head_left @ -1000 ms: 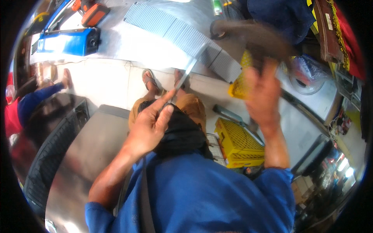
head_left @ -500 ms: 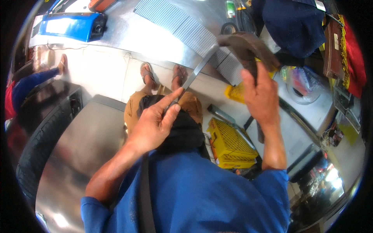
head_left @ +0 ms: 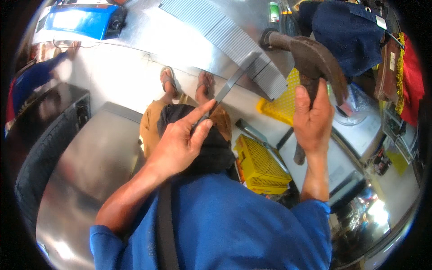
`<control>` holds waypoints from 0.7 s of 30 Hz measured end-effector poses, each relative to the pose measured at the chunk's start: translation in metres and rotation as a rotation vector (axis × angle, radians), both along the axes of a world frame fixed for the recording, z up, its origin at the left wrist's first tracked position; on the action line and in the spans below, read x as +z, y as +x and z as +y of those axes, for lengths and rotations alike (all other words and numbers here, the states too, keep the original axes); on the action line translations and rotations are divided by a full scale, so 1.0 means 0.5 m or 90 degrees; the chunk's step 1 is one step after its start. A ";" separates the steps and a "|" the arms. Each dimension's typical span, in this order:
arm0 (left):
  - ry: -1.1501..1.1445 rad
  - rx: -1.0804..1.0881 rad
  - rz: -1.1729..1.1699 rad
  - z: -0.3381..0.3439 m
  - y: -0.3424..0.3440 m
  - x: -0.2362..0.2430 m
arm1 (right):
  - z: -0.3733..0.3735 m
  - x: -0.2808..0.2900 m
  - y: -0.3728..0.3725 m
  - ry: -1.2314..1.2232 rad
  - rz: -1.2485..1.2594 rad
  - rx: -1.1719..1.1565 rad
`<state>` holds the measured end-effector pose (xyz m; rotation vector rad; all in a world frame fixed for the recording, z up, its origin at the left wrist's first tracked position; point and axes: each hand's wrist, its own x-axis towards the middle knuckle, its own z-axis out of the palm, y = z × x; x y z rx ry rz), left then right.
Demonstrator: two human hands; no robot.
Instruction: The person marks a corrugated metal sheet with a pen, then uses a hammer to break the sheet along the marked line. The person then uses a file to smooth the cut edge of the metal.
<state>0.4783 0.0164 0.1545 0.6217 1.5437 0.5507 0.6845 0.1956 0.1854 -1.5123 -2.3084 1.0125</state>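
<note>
My left hand (head_left: 177,146) is closed round the near end of a flat metal strip (head_left: 229,85), index finger stretched along it. The strip slants away to the right, its far end over a ribbed grey metal panel (head_left: 216,31) on the shiny table. The hand hides the strip's near end. On the right, my right hand (head_left: 313,121) grips a worn, brownish claw hammer (head_left: 310,51) by the handle, thumb up along it. The hammer's round striking face points left, beyond the strip's tip and apart from it in the picture; the curved claw points right.
A shiny metal table (head_left: 139,27) spans the far side, with a blue box-shaped device (head_left: 76,22) at far left. Yellow perforated crates (head_left: 261,164) stand right of my lap. Dark blue cloth (head_left: 346,36) lies at far right. A metal surface (head_left: 90,166) is at my left.
The hammer has moved right and looks larger, its head now apart from the strip's tip. My left hand keeps its hold on the strip. The view has shifted slightly.
</note>
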 end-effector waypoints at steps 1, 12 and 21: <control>-0.015 -0.013 0.007 0.004 -0.001 0.011 | -0.001 -0.033 0.017 0.131 -0.011 0.075; -0.003 -0.022 0.007 0.007 -0.007 0.012 | -0.040 -0.034 0.031 -0.020 -0.084 -0.003; -0.027 -0.016 -0.007 0.014 0.000 0.020 | -0.041 -0.031 0.054 0.051 0.035 -0.016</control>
